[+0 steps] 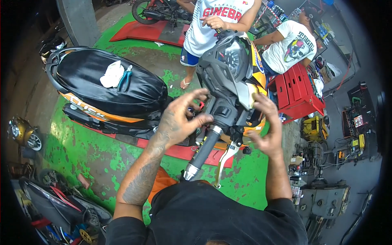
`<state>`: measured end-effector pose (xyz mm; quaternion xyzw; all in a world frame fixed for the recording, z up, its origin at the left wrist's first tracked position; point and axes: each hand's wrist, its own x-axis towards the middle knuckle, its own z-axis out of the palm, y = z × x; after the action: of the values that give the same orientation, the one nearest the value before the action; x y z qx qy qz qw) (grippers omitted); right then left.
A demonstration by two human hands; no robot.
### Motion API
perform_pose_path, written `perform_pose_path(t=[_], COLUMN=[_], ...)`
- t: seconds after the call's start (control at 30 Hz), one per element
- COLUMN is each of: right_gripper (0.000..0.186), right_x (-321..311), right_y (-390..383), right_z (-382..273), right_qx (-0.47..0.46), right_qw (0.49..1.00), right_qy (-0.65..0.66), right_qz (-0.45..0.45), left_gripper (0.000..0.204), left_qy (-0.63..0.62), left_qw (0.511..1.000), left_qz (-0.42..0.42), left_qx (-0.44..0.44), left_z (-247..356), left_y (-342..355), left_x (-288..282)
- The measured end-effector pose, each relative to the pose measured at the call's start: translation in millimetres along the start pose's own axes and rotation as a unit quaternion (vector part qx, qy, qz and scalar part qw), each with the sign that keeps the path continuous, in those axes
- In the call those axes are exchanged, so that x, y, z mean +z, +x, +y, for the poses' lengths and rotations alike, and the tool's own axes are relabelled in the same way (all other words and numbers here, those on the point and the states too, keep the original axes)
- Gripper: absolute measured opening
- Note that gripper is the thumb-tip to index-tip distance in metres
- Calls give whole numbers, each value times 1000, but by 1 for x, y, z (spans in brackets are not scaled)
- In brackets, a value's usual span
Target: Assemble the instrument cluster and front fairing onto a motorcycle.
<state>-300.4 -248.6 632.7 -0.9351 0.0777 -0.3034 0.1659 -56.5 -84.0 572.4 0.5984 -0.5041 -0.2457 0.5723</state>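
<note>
- Bare left hand [181, 116] stands wide on the inner side of the black plastic switch housing [224, 112], thumb and fingers apart, holding nothing visible; whether a fingertip touches the housing cannot be told.
- Bare right hand [270, 130] is likewise wide and curved on the other side, seemingly gripping nothing, beside the pale, pointed plastic panel [246, 96].
- Between the hands lies the switch housing, with the ribbed black rubber grip [206, 149] and the slim silver brake lever [225, 161] reaching toward the person.
- These belong to the orange-and-black scooter [154, 97], standing on the patchy green painted floor [98, 161].
- Work in hand appears to centre on the handlebar controls, judging by how the hands frame them.
- A next move there would call for narrowing the fingers evenly around the housing, clear of the lever.
- On the long black seat [90, 87] lie a crumpled white cloth [112, 74] and blue-handled pliers [125, 78], just beside each other.
</note>
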Motion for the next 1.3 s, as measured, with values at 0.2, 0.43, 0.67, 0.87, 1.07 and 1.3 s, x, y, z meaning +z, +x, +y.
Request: perform_pose_path(t=[0.2,0.43,0.67,0.87,1.07,1.3], right_gripper=[76,92,78,81,78,72], right_x=[-1,20,13,7,4,5], right_y=[13,54,69,58,77,77], right_z=[77,135,129,149,133,126], right_qx=[431,548,629,613,669,671], right_qw=[836,725,745,768,711,697], right_qy=[264,381,152,156,131,165], right_qz=[214,170,163,104,175,192], left_gripper=[63,77,88,99,90,87], left_qy=[-91,-101,-112,-96,-96,-96], left_qw=[992,984,971,980,971,967], left_qz=[77,-2,-54,-117,-110,-113], left_qx=[37,146,203,125,190,209], left_z=[-69,-108,-113,-97,-100,-109], left_y=[95,174,181,190,198,204], left_x=[-43,-14,-17,-30,-34,-34])
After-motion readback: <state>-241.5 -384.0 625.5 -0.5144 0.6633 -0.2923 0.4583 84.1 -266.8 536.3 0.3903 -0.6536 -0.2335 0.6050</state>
